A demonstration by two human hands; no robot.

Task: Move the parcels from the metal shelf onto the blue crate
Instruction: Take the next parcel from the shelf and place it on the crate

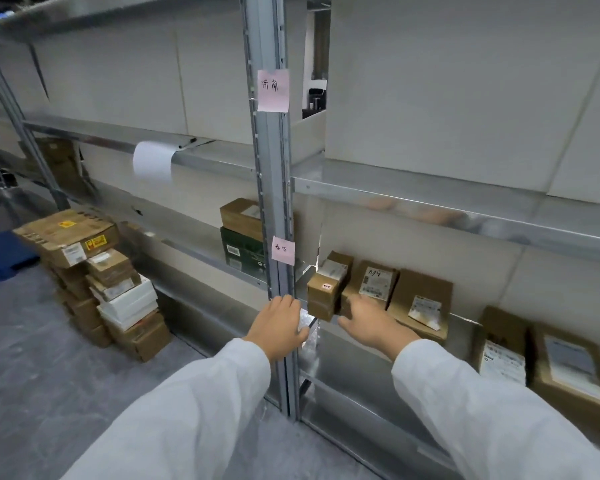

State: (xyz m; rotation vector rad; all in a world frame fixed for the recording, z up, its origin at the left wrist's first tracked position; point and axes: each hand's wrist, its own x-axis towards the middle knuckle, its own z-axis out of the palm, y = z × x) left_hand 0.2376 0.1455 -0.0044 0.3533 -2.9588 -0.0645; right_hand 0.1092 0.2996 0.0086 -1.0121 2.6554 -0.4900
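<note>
Several brown cardboard parcels with white labels lie on a low level of the metal shelf. At its left end sits a small stack of two parcels. Beside it lean a labelled parcel and a wider parcel. My right hand reaches with fingers spread to the lower right side of the small stack, at or just short of it. My left hand is open in front of the shelf's upright post, holding nothing. A blue crate lies on the floor at far left.
Further right on the same level lie two larger parcels. In the left bay a brown box sits on a green box. A tall pile of parcels stands on the grey floor beside the blue crate.
</note>
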